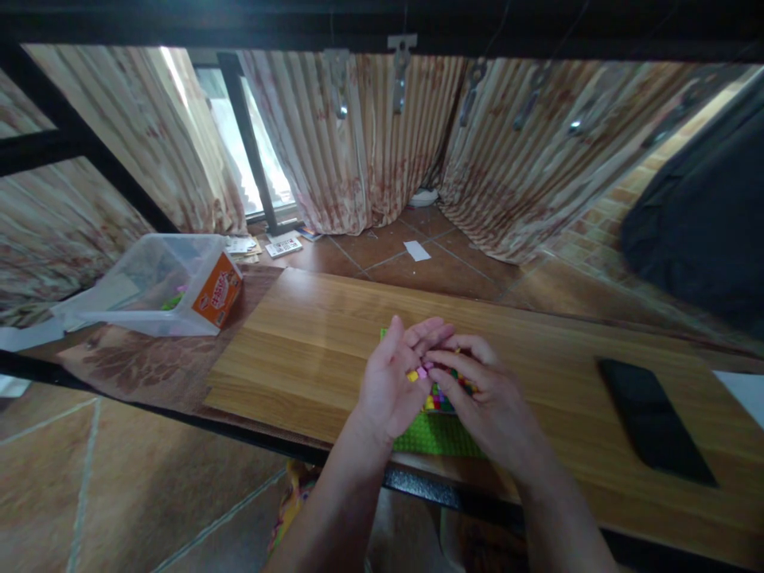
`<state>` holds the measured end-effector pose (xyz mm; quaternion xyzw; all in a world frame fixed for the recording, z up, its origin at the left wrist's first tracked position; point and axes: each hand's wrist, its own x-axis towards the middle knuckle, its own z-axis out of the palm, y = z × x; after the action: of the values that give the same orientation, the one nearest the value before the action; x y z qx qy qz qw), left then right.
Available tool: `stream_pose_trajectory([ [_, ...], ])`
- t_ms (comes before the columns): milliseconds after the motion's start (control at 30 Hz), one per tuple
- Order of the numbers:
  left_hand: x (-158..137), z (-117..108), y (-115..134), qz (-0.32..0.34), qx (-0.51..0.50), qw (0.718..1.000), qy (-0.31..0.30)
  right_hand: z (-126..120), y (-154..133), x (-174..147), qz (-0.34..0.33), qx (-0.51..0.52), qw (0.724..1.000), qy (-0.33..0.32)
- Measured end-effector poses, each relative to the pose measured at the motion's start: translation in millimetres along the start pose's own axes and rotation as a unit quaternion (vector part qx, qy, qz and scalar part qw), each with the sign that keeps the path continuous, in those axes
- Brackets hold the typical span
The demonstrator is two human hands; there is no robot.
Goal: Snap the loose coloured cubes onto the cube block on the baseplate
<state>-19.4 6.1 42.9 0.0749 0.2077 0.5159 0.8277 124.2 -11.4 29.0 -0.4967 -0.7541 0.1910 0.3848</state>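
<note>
My left hand [391,386] is turned palm up and cupped, with a few small toy bricks [422,372], pink and yellow, lying in the palm. Over that palm reaches my right hand [486,390], its thumb and forefinger drawn together near the pink brick. Whether a piece sits between those fingertips is hidden. Below both hands is a green studded baseplate [438,434] on the wooden board. Many-coloured small bricks [438,400] are grouped on or above it, partly covered by my right hand.
At left stands a clear plastic bin [137,318] with an orange label and a few green and pink pieces inside. A black phone-like slab [653,418] lies right on the wooden board [310,342]. Dark metal bars cross above, and a white paper [416,251] is on the tiled floor.
</note>
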Motion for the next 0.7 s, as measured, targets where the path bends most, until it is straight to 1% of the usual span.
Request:
stream_pose_trajectory([
  [100, 0, 0, 1, -0.002, -0.005, 1.000, -0.003, 3, 0, 0, -0.009, -0.010, 1.000, 0.000],
  [233, 0, 1, 0, 0.002, -0.008, 1.000, -0.003, 2, -1, 1, 0.001, 0.010, 1.000, 0.006],
  [300, 0, 2, 0, 0.010, -0.008, 1.000, 0.001, -1, 0, 0, 0.017, 0.029, 0.999, 0.021],
  [367, 1, 1, 0, 0.027, -0.008, 0.999, 0.022, -6, 4, -1, 0.048, 0.050, 0.996, 0.056],
  [433, 4, -1, 2, 0.045, -0.007, 0.996, 0.077, -13, 12, -3, 0.100, 0.066, 0.987, 0.111],
  [500, 8, -5, 4, 0.060, -0.008, 0.986, 0.157, -21, 22, -4, 0.159, 0.075, 0.971, 0.163],
  [567, 11, -9, 7, 0.082, -0.015, 0.969, 0.232, -30, 33, -5, 0.207, 0.072, 0.958, 0.184],
  [633, 13, -12, 10, 0.119, -0.031, 0.949, 0.289, -38, 44, -7, 0.235, 0.056, 0.955, 0.170],
  [700, 15, -15, 12, 0.150, -0.050, 0.933, 0.325, -43, 54, -10, 0.256, 0.042, 0.955, 0.142],
])
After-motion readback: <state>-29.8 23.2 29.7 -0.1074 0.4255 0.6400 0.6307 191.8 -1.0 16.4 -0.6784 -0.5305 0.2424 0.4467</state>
